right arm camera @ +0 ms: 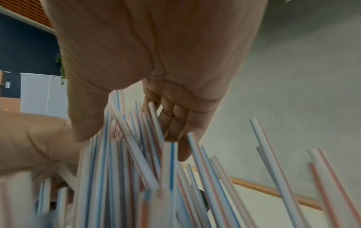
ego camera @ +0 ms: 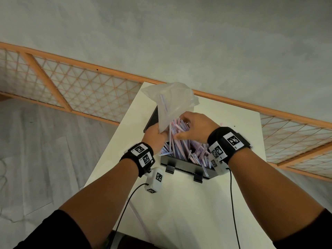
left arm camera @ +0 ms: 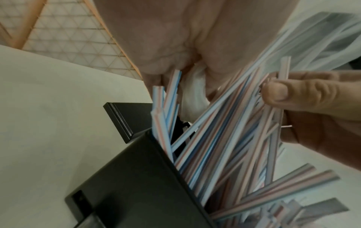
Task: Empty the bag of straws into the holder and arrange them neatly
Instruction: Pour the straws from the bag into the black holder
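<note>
A clear plastic bag point(ego camera: 172, 101) is held upended over the black holder point(ego camera: 185, 166) on the white table point(ego camera: 179, 203). My left hand point(ego camera: 156, 132) grips the bag's lower part, and crumpled plastic point(left arm camera: 195, 86) shows under the palm. Striped straws point(ego camera: 179, 141) stick out of the holder in a crossed, untidy bunch, and a few still show inside the bag. My right hand point(ego camera: 194, 126) has thumb point(left arm camera: 293, 92) and curled fingers point(right arm camera: 175, 120) closed round the upper ends of the straws point(left arm camera: 215, 146). Several straws point(right arm camera: 273, 154) lean out to the right.
The holder's black lid point(ego camera: 151, 119) stands open behind my left hand. The table is narrow, with its left edge close to the holder and grey floor below. A wooden lattice rail point(ego camera: 80, 87) runs behind the table. Black cables hang from both wrists.
</note>
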Tool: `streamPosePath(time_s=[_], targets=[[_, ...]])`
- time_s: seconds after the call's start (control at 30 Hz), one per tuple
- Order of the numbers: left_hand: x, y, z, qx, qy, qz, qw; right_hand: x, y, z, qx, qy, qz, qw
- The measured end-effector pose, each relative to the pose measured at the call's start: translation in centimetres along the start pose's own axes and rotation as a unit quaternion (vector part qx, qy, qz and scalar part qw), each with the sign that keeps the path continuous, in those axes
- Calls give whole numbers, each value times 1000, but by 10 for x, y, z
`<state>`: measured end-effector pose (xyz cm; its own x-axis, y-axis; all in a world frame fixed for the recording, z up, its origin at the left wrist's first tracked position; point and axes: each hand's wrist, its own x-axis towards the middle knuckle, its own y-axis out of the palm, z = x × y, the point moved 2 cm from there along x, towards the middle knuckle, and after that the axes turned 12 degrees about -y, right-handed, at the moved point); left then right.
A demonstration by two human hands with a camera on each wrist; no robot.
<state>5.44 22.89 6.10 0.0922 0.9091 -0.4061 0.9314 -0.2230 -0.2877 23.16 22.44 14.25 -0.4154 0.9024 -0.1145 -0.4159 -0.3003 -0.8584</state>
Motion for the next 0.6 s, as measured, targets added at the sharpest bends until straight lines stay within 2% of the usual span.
streamPosePath(time_s=[0.17, 0.37, 0.6], targets=[[0, -3, -9, -3, 25, -27, 999, -8, -17, 2, 46, 1, -44, 998], [-3, -9, -34, -12, 84, -18, 996, -9, -32, 7, 69, 7, -162, 984], [-7, -5, -38, 25, 101, 21, 994, 2, -8, 12, 80, -12, -141, 987]])
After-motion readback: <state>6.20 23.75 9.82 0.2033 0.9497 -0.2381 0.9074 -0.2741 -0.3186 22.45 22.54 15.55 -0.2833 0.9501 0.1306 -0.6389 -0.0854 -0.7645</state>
